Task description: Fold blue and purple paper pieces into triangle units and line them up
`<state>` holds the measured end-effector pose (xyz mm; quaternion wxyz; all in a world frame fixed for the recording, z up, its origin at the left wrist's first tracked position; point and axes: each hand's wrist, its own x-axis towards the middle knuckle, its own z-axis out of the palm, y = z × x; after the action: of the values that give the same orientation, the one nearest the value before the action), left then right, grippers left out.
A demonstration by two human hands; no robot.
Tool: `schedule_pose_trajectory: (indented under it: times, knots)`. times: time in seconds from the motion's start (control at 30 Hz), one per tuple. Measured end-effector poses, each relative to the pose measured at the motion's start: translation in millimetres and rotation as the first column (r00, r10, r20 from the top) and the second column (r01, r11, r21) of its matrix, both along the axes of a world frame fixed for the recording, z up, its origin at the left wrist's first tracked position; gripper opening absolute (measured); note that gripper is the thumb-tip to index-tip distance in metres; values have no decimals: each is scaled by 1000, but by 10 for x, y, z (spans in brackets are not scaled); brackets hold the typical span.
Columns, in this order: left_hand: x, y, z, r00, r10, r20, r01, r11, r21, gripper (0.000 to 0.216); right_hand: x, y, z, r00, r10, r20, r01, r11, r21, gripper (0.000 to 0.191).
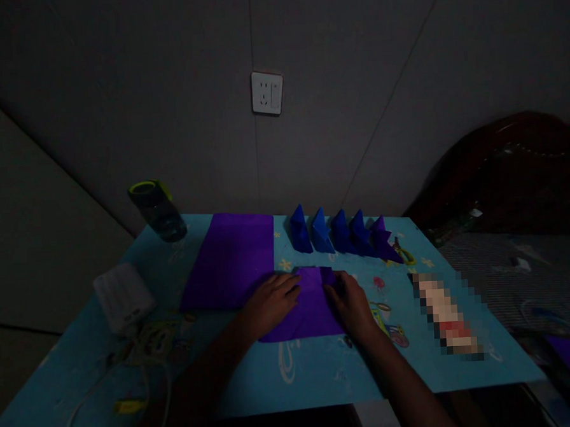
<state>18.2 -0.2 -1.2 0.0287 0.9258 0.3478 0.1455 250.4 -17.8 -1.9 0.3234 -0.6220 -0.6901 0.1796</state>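
A sheet of purple paper [314, 311] lies in front of me, with a narrow darker folded strip along its upper right side. My left hand [273, 303] rests on the left part of this paper, its fingers stretched out and flat. At the right edge, my right hand [353, 302] has its fingers bent around the folded strip, gripping it against the table; the fingertips are partly hidden. Behind the sheet stand several folded paper boats [342, 233] in a row, blue ones to the left and a purple one at the right end.
A larger stack or sheet of purple paper [234, 254] lies on the blue patterned tablecloth [322, 371]. To the left are a dark bottle [159, 210] and a white power bank-like box [124, 298] with a cable. Scissors [406, 257] lie by the boats; a pixelated object [446, 313] lies right.
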Motion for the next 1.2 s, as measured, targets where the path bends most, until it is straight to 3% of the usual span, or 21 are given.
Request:
schedule_pose_trajectory:
  times: [0.17, 0.27, 0.37, 0.47, 0.67, 0.9, 1.07, 1.2]
  knots:
    - [3, 35, -140, 1000, -4, 9, 4, 1000, 15, 35, -11, -32, 13, 1000, 23, -16, -24, 997, -71, 14]
    - [0, 46, -189, 1000, -5, 6, 5, 1000, 12, 38, 8, -52, -32, 980, 199, 13, -199, 980, 7, 12]
    - [3, 47, -219, 1000, 0, 22, -1, 1000, 23, 40, 16, -81, -36, 908, 404, 111, -413, 907, 83, 26]
    - [10, 36, -221, 1000, 4, 14, -5, 999, 48, 40, -3, -120, 36, 848, 476, 233, -503, 862, 70, 31]
    - [22, -17, -124, 999, -24, 46, 21, 998, 62, 37, -24, -197, 213, 771, 525, 360, -560, 828, -8, 25]
    - [71, -53, -88, 990, -132, 56, 134, 990, -35, 32, 71, -213, 269, 676, 617, 402, -628, 768, -124, 65]
    - [-6, -46, -33, 978, -152, 144, 175, 971, -161, 33, 53, -197, 374, 684, 626, 376, -619, 770, -155, 53]
    - [-154, -35, 154, 946, -238, 221, 299, 903, -308, 34, -2, -175, 435, 718, 616, 324, -611, 781, -132, 32]
